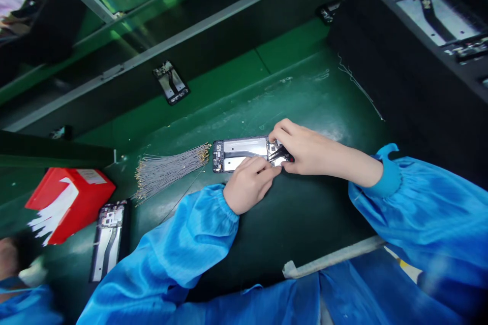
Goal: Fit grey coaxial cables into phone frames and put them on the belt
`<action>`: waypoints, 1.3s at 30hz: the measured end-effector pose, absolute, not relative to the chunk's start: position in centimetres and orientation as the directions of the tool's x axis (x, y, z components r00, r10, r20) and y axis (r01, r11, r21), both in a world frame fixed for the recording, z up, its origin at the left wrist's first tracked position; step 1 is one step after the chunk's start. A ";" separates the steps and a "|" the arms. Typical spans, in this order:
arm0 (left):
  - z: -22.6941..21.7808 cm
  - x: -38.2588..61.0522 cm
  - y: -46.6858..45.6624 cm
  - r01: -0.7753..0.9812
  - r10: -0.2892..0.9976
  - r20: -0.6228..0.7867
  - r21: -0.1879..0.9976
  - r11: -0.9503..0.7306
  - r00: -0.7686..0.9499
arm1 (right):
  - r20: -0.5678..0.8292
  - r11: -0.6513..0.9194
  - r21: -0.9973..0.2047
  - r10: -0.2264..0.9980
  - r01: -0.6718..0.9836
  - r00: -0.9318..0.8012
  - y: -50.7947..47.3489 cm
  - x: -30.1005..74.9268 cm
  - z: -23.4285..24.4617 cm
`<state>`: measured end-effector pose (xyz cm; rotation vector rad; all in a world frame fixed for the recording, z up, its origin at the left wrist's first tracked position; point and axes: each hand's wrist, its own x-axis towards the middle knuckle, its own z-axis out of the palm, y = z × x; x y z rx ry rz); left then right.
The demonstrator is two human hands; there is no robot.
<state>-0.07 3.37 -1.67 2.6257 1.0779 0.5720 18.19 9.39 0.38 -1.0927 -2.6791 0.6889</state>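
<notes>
An opened phone (pixel 244 148), its silver inner plate and dark flex cable showing, lies on the green bench mat. My left hand (pixel 249 183) rests over its near edge, fingers bent and closed on it, the fingertips partly hidden. At the phone's right end my right hand (pixel 301 150) is closed in a pinch round black tweezers (pixel 280 154), whose narrow tips reach in over the circuit board. Left of the phone is a bundle of thin grey cables (pixel 171 170) with gold-coloured ends. One loose cable (pixel 185 193) lies just below the bundle.
Another opened phone (pixel 168 83) lies towards the back, and one more (pixel 109 244) at the left beside a red bin (pixel 82 200) of white strips. A black foam tray (pixel 396 56) with phones stands at right. Stray cables (pixel 360 86) lie near it. Another person's sleeve (pixel 30 307) shows lower left.
</notes>
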 end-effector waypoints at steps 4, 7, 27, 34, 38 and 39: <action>-1.1 0.0 3.5 0.636 0.691 0.249 0.270 -0.723 0.679 | -0.039 0.650 -0.398 0.693 0.647 -0.720 9.5 17.6 0.7; -0.7 -0.8 4.1 0.609 0.646 0.235 0.216 -0.763 0.726 | -0.049 0.652 -0.417 0.680 0.634 -0.732 9.5 17.7 0.9; -1.3 -3.0 5.4 0.502 0.595 0.292 0.335 -0.797 0.749 | -0.126 0.596 -0.466 0.686 0.654 -0.716 10.0 18.2 1.1; -1.3 -3.0 5.4 0.501 0.594 0.280 0.340 -0.796 0.754 | -0.162 0.599 -0.432 0.684 0.674 -0.711 9.9 17.8 1.3; -1.4 -3.1 5.4 0.497 0.594 0.274 0.349 -0.794 0.757 | -0.178 0.617 -0.358 0.692 0.701 -0.700 9.6 17.3 1.7; -1.5 -3.1 5.4 0.497 0.593 0.274 0.349 -0.795 0.757 | -0.177 0.620 -0.349 0.693 0.703 -0.699 9.6 17.2 1.7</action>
